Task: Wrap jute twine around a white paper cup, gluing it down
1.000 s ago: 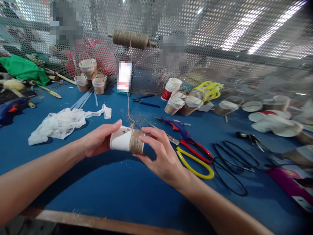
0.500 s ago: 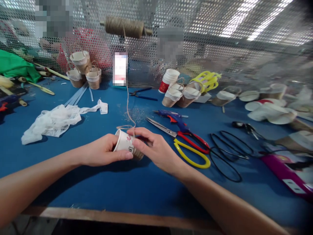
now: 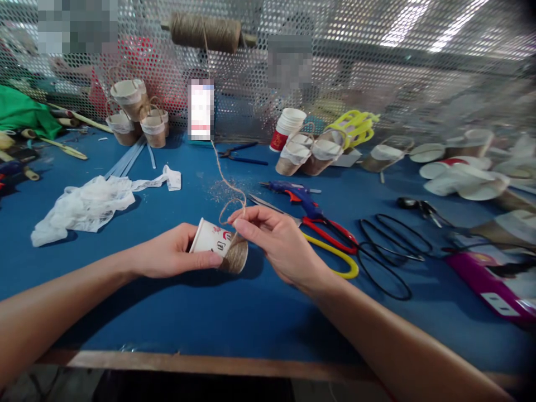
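Observation:
A white paper cup (image 3: 208,237) lies tilted on its side in my left hand (image 3: 172,252). The thumb presses on its outside and the other fingers reach in at the rim. Brown twine (image 3: 235,258) is wound round the lower part of the cup, near its base. My right hand (image 3: 274,237) pinches the loose twine between thumb and fingertips, just above the cup, with a small loop beside the fingers. From there the strand runs up to a twine spool (image 3: 206,33) on a rod at the mesh.
A glue gun (image 3: 293,192) and scissors (image 3: 330,237) lie right of my hands, near a black cord (image 3: 387,257) and a purple power strip (image 3: 488,285). White lace (image 3: 90,206) is at left. Twine-wrapped cups (image 3: 129,100), pliers (image 3: 245,156) and a phone (image 3: 201,109) stand or lie behind.
My right hand has moved off the cup's side, slightly right and up, drawing the twine with it. More of the wound base now shows. The view has shifted slightly.

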`<state>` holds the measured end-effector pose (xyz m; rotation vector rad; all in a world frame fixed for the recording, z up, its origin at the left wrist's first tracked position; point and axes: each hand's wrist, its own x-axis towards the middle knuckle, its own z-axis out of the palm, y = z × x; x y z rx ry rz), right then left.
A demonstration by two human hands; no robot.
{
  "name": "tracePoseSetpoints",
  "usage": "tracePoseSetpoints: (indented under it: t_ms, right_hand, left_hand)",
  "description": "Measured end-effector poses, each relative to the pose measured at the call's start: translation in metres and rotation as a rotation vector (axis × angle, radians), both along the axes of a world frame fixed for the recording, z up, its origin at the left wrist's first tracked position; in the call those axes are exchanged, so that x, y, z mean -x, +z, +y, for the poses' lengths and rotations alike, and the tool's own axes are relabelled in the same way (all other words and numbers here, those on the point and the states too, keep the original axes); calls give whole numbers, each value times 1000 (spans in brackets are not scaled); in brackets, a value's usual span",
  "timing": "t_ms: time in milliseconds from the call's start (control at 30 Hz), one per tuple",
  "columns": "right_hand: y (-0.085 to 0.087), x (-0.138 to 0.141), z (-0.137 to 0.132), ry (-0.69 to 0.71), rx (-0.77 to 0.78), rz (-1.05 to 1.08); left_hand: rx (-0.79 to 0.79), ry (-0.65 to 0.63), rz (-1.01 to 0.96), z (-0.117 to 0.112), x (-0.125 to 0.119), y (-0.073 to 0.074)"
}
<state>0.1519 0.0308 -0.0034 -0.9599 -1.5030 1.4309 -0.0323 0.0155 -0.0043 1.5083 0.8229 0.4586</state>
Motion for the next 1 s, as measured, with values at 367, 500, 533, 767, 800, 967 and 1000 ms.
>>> tracePoseSetpoints:
  t_ms: [367,500,533,767,800,967,1000]
  right_hand:
    - [0,-1,0,5,-118,-160]
    - [-2,0,0,8,-117,-197]
    - [-3,1,0,5,-110,-199]
    - [-5,3,-3,-10,-109,-262]
    - [-5,3,-3,-11,-106,-272]
    - [-6,4,-1,-18,-81,-296]
    - [-6,4,-1,-18,-78,-297]
  left_hand:
    - [31,-10,21,-2,-2,1]
    - [48,-4,39,-3,-3,3]
    - [52,0,42,-4,-3,3]
    - [104,-1,40,-4,-4,4]
    - [113,3,35,-4,-5,4]
    - [146,62,-1,-4,-8,2]
    - [151,73,-8,-4,-8,2]
